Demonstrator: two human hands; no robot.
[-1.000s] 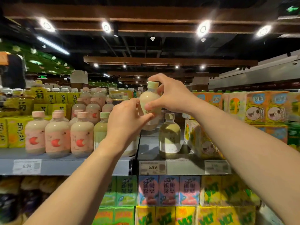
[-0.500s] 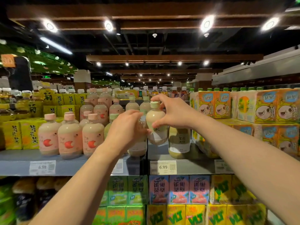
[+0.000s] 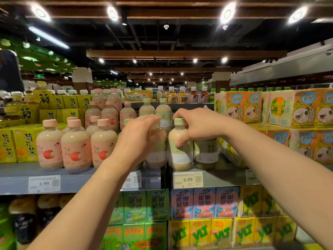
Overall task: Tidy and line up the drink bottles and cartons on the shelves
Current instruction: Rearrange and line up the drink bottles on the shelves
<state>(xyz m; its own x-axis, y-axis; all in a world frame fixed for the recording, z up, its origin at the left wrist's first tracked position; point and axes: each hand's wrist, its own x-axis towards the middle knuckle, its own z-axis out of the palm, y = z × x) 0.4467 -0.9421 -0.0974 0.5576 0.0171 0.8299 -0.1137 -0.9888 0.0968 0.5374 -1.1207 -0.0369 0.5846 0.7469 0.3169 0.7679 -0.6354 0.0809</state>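
a: right, the shelf [image 3: 108, 179] first, it carries everything. i'm setting the green-label bottle [image 3: 180, 147] down at its front edge, just right of the divider.

b: how are you holding it?

a: my right hand [image 3: 200, 127] comes over the top, fingers round the green cap and the thumb pressed on the shoulder. my left hand [image 3: 138, 139] is spread, fingers loose, in front of the neighbouring green bottle [image 3: 156, 152] (touching or just near it, i can't tell).

b: how to do it well?

a: land the base flat, turn the label to face out, level its front with the neighbours, then let go.

b: counts?

a: three pink apple bottles [image 3: 76, 147] in the front row, more behind. three green ones up front counting mine, two farther back. three price tags [image 3: 187, 179] read 6.99.
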